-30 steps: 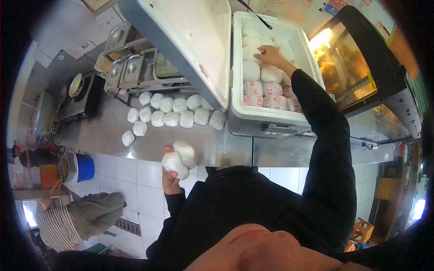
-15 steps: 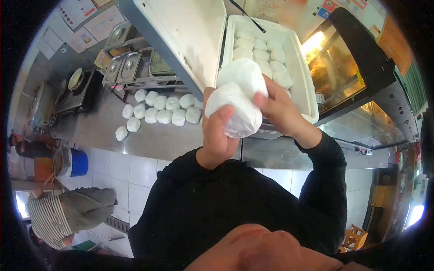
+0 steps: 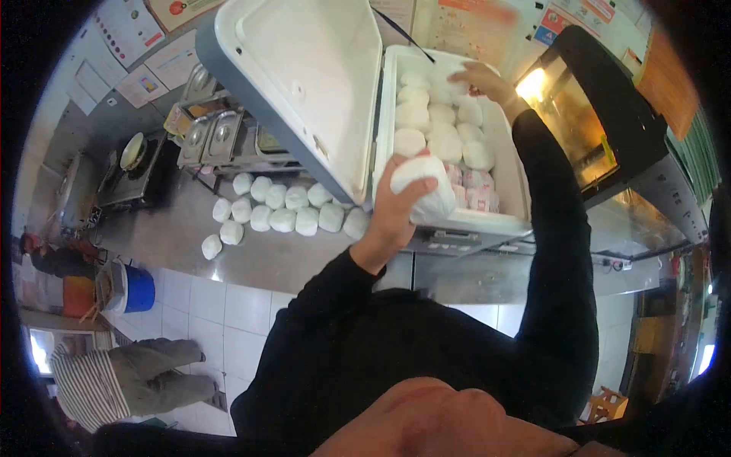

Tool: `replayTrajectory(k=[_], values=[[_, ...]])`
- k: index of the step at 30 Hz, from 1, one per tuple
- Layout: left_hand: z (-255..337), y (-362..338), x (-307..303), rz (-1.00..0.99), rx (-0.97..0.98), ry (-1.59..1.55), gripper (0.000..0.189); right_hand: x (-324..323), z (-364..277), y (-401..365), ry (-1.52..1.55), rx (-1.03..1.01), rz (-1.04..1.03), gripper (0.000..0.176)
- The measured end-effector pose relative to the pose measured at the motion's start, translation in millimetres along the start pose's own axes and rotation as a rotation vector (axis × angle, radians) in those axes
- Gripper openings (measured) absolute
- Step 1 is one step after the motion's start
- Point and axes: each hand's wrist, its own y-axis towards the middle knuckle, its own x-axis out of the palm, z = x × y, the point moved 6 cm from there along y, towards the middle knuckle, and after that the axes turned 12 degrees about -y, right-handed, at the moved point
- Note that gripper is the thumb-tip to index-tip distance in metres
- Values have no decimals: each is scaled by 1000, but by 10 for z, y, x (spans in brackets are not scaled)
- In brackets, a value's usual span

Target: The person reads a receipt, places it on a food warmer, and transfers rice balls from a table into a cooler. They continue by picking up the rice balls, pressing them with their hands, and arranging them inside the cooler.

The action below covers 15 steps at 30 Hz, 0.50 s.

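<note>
My left hand (image 3: 392,209) is closed around a round white paper-wrapped package (image 3: 426,190), held up over the near left corner of a white insulated box (image 3: 518,194). My right hand (image 3: 487,82) is over the far right part of the box, its fingers stretched out and nothing visible in them. Beneath it lie several similar wrapped packages (image 3: 444,142) inside the box. A few near the front have red print on their wrapping (image 3: 480,190). The box's lid (image 3: 304,84) stands raised on the left side.
More white wrapped packages (image 3: 283,221) lie in rows on the steel counter (image 3: 183,236). Behind them is a rack with lidded metal pans (image 3: 222,133). A lit glass display warmer (image 3: 567,114) stands right of the box. A person in striped clothing (image 3: 91,388) is at lower left, near a blue bucket (image 3: 138,288).
My right hand has left the package near my left hand and moved up and right over the box. My left hand has moved slightly right, still holding one package. The view has shifted.
</note>
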Motion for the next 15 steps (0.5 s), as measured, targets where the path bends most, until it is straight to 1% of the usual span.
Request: replayTrajectory(k=[1,2,3,4,5,6,8,9,11,12,14,15], values=[[-73,24,-85,29,-33,-1,33,-42,236,249,-278,89,-42,58],[-133,38,-149,58,-66,-2,31,-44,431,467,-291,99,-71,59],[-129,62,-143,30,-44,-13,31,7,618,672,-304,109,-101,60],[-99,70,-117,14,-20,6,32,74,785,812,-253,145,-32,61],[-114,97,-132,8,-52,6,32,121,853,866,-217,95,-41,58],[-138,117,-154,7,-87,4,33,237,1199,1218,-76,59,-111,52],[-90,129,-117,15,-81,-47,33,342,1208,1220,59,130,-157,49],[-93,133,-136,-4,-122,-44,35,397,1208,1262,64,128,-162,49],[-78,130,-133,-28,-179,-51,42,380,1368,1337,310,190,181,50],[-55,135,-107,-21,-185,-52,42,504,1471,1415,312,198,177,50],[-55,107,-70,-12,-213,-71,45,596,1582,1424,-10,122,571,54],[-71,102,-87,-3,-225,-79,45,631,1237,1169,-305,98,666,61]])
